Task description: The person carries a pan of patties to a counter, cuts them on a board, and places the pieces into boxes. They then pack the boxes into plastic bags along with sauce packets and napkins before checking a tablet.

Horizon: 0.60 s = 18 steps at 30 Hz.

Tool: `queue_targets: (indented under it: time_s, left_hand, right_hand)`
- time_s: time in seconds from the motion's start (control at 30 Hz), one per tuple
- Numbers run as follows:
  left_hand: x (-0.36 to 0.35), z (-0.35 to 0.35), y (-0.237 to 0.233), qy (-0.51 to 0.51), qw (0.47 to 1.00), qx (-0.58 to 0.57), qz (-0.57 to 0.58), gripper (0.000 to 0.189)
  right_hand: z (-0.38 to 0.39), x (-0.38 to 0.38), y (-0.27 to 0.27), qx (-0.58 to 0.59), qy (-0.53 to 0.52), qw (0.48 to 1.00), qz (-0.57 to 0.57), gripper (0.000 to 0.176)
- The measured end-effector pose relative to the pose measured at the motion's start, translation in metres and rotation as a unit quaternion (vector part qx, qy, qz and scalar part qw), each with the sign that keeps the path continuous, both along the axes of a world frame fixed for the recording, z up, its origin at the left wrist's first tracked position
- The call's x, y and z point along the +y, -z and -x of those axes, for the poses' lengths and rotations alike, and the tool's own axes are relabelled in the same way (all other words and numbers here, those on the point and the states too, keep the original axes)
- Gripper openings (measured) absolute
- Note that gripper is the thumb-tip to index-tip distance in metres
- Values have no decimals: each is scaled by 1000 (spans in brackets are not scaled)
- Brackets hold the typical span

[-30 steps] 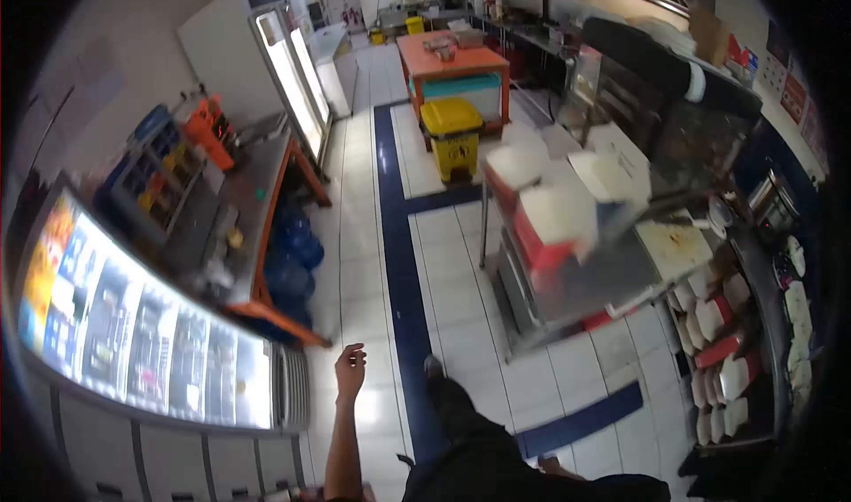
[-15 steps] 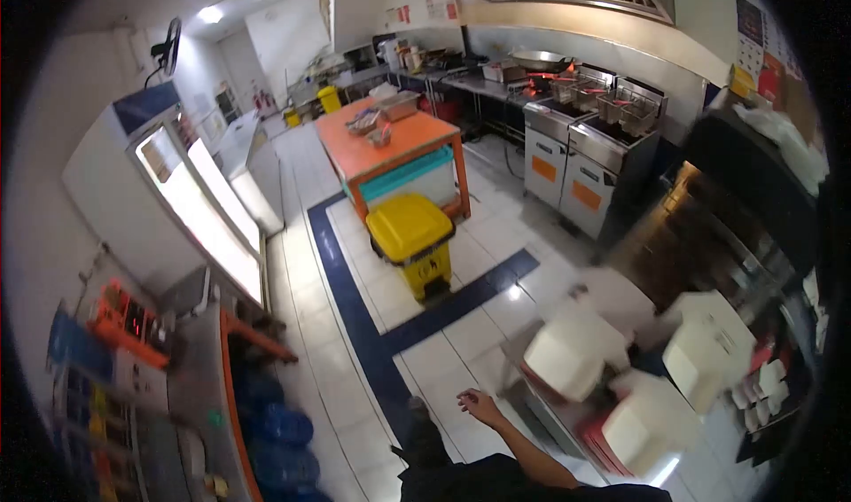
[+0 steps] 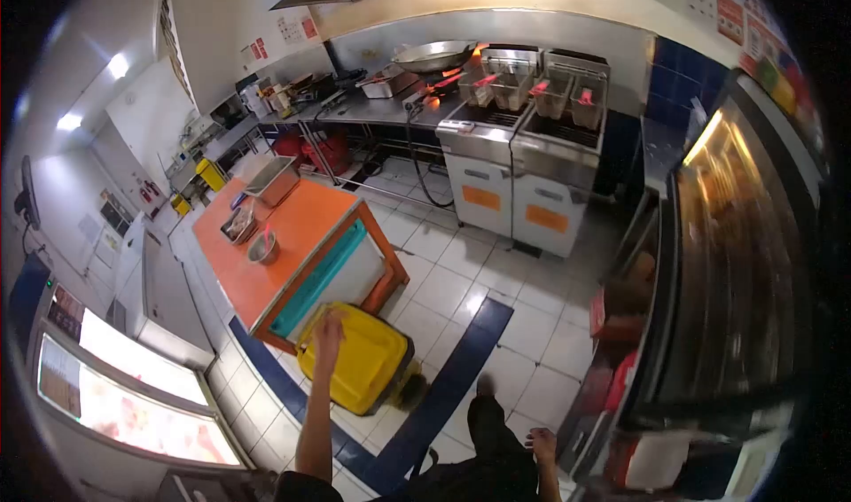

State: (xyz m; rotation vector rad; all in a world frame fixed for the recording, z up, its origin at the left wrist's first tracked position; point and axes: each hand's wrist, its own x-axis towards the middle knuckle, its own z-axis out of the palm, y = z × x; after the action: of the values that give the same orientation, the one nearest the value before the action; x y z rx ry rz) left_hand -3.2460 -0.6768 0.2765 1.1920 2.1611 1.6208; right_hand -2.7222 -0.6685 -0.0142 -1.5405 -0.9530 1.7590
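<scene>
My left hand [image 3: 328, 332] reaches forward, its loosely extended fingers overlapping the yellow lid of a pedal bin [image 3: 372, 360] in this view. Nothing shows in its grasp. Low at the right, my right hand [image 3: 542, 446] hangs by my side with fingers loosely bent and apart, holding nothing visible. Just past the bin stands an orange-topped table [image 3: 292, 276]. On it are a metal bowl [image 3: 262, 249], a small tray with something in it [image 3: 239, 225] and a deep metal pan [image 3: 270, 181].
Twin deep fryers [image 3: 514, 165] with baskets stand ahead, beside a steel counter bearing a wok [image 3: 434, 56]. A lit glass display warmer [image 3: 727, 236] flanks my right. Bright glass-door fridges [image 3: 133, 396] are at the left. White floor tiles [image 3: 443, 258] with a dark blue band run between.
My view has swung right and moved closer to the bin and table. My left arm has come into view, stretched forward; the white containers at right have mostly left the view.
</scene>
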Motion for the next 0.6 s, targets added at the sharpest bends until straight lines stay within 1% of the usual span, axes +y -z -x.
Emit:
queue_targets:
  time_s: [0.03,0.07,0.1,0.13,0.17,0.2,0.23,0.27,0.3,0.33,0.37,0.4,0.43,0.47,0.5,0.53,0.57,0.6]
  left_hand:
    - [50,3,-60,40,992,-61,-101,28]
    - [85,3,-108,79,969,-120,-200,26]
    - [109,2,-153,161,939,-159,-257,28]
    - [126,-1,-194,236,898,-198,-313,33]
    - [142,-2,-222,323,831,-236,-387,40]
    - [158,-1,-247,400,746,-267,-462,48]
    - [175,8,-265,460,687,-260,-499,47]
    - [196,24,-283,515,668,-196,-500,46]
    - [222,48,-299,548,670,-118,-486,45]
    - [247,73,-306,545,680,-73,-484,45]
    - [273,97,-300,514,685,-80,-509,40]
    - [300,121,-296,482,690,-88,-533,38]
    - [334,163,-301,569,659,-46,-490,33]
    - [366,201,-303,653,614,-2,-444,32]
    - [390,232,-301,653,609,-10,-451,32]
    - [412,264,-299,626,623,-34,-468,29]
    - [440,297,-299,594,640,-61,-484,29]
    - [471,329,-309,597,627,-26,-501,30]
  right_hand:
    - [24,45,1,-31,14,999,38,18]
    - [52,93,4,-27,30,999,36,18]
    - [83,142,3,-22,10,999,-24,18]
    - [109,191,-5,-21,-13,996,-83,18]
    - [141,240,-24,-30,-25,997,-69,18]
    - [179,296,-47,-45,-39,997,-58,18]
    - [214,347,-65,-10,-47,998,-41,20]
    - [252,395,-81,-10,-94,992,-83,21]
    - [288,442,-97,-34,-146,982,-113,23]
    - [323,483,-110,-48,-195,966,-160,25]
    - [355,521,-110,-75,-217,954,-192,23]
    - [384,560,-109,-93,-244,931,-256,22]
    - [411,592,-105,-108,-263,906,-314,20]
    - [437,616,-100,-115,-263,906,-312,20]
    - [454,637,-98,-159,-254,905,-303,19]
    - [478,660,-96,-199,-243,902,-296,17]
    - [498,679,-85,-207,-244,900,-295,17]
    - [517,697,-77,-209,-247,904,-280,17]
